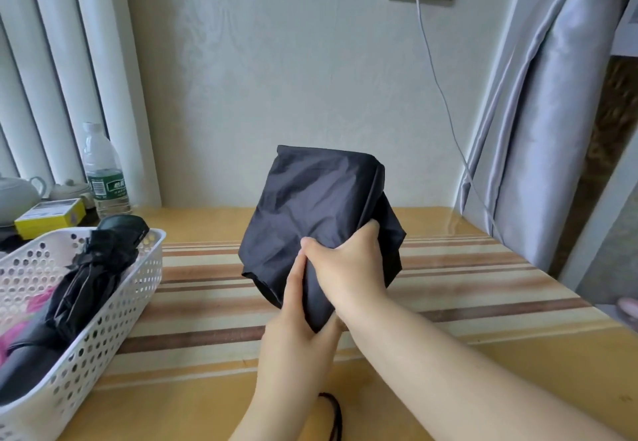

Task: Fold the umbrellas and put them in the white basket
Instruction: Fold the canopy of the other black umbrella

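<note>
Basket (103, 330), white and perforated, sits at table's (483, 364) left edge holding folded black umbrellas (86, 278); left hand (297, 333) and right hand (348, 264) both grip another black umbrella (310, 206) above the table's middle.

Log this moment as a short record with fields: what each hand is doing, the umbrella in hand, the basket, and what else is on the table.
left hand: grips the lower end of the black umbrella
right hand: grips the umbrella's loose cloth higher up
black umbrella: held above the table, cloth still baggy, not wrapped tight
white basket: on the table's left, holds a folded black umbrella and something pink
table: striped wood
behind basket: water bottle, yellow box
</note>
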`<state>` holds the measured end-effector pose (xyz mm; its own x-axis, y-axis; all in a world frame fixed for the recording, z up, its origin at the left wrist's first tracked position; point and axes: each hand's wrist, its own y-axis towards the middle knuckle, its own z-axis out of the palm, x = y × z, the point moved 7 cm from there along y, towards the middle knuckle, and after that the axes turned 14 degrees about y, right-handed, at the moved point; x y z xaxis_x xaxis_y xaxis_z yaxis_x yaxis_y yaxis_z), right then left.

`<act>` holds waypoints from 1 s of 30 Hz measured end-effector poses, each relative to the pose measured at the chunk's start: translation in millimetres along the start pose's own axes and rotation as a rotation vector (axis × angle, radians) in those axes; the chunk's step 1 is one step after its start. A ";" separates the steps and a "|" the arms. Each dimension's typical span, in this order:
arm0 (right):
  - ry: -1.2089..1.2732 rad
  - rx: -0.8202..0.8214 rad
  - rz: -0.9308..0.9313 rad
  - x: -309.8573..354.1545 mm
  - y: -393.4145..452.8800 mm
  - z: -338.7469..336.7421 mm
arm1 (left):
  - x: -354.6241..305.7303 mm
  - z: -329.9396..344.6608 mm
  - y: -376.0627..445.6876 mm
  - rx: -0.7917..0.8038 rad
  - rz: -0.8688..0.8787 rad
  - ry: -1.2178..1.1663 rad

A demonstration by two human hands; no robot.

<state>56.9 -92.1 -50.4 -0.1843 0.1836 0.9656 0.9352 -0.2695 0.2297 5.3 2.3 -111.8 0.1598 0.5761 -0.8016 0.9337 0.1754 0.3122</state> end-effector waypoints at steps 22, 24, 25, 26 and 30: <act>-0.743 0.099 -0.563 78.8 34.2 -80.5 | 28.3 4.6 10.2 0.110 -0.292 -0.667; -0.684 0.132 -0.558 83.1 33.0 -81.3 | 29.0 5.4 10.3 0.105 -0.303 -0.680; -0.478 0.190 -0.437 80.5 36.7 -82.5 | 29.1 6.5 10.6 0.107 -0.306 -0.690; -0.207 0.265 -0.272 75.3 40.3 -81.3 | 29.3 7.7 10.7 0.112 -0.308 -0.699; 0.397 0.441 0.180 57.3 38.7 -70.8 | 25.5 9.2 10.7 0.131 -0.289 -0.699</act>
<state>61.1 -158.9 22.5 -0.0311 -0.2165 0.9758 0.9834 0.1679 0.0686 22.3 11.5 -133.6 0.0286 -0.1247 -0.9918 0.9926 0.1210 0.0134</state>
